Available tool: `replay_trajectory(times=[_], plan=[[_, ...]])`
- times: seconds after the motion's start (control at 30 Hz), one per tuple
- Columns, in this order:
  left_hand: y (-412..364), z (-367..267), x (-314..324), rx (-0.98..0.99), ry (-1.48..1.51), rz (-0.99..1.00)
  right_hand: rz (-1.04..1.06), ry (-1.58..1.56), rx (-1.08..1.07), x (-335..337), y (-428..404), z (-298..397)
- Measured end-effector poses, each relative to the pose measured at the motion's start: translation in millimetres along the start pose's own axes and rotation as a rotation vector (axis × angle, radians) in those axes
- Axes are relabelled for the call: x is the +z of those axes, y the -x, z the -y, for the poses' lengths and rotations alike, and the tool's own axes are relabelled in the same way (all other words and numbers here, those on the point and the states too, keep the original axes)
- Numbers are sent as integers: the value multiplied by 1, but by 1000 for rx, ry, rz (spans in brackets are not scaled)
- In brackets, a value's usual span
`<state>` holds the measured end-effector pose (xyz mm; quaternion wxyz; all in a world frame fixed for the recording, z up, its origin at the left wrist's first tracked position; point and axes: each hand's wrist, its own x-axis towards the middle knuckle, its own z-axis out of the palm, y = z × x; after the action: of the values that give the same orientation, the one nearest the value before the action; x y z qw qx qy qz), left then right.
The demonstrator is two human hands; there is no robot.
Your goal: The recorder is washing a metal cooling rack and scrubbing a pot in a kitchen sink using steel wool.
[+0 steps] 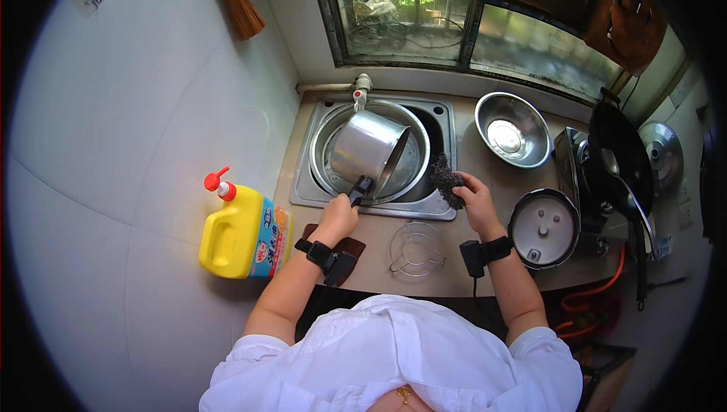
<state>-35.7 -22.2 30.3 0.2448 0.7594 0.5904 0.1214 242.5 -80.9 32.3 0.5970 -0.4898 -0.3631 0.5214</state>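
Note:
My left hand [337, 220] grips the black handle [361, 189] of a metal pressure cooker pot [366, 142]. The pot is tipped on its side, its mouth facing right, over a wide metal basin [419, 128] set in the stainless steel sink [375, 211]. Above the basin is a tap [360, 98] with a red dot. My right hand [478, 203] holds a dark scouring pad [447, 180] in its fingertips, over the right rim of the sink and apart from the pot. The inside of the pot is mostly hidden from me.
A yellow detergent jug [238, 236] with red pump stands at left. Near the counter's front edge lies a wire rack [417, 248]. To the right are a metal bowl [513, 130], a pressure cooker lid [543, 213] and a black wok [618, 145] by the gas stove [571, 145].

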Motion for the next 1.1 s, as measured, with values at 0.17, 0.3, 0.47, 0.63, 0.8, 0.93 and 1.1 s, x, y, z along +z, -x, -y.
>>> replay_trajectory(times=[0.17, 0.3, 0.47, 0.63, 0.8, 0.93, 1.1], plan=[[-13, -7, 9, -33, -81, 32, -50, -28, 21, -12, 4, -8], [-25, -2, 21, -9, -53, 32, -72, -39, 29, -21, 10, -14], [-28, -3, 18, -37, 119, 84, -92, -141, 78, -29, 12, -22], [-19, -25, 2, -148, 710, 280, -70, -223, 98, -26, 9, -14], [-6, -40, -10, -260, 977, 369, -5, -169, 31, -12, 3, 2], [1, -49, -19, -234, 1035, 432, 12, 94, -122, 0, -1, 40], [5, -58, -11, -128, 1107, 659, 49, 513, -363, 1, -16, 74]])
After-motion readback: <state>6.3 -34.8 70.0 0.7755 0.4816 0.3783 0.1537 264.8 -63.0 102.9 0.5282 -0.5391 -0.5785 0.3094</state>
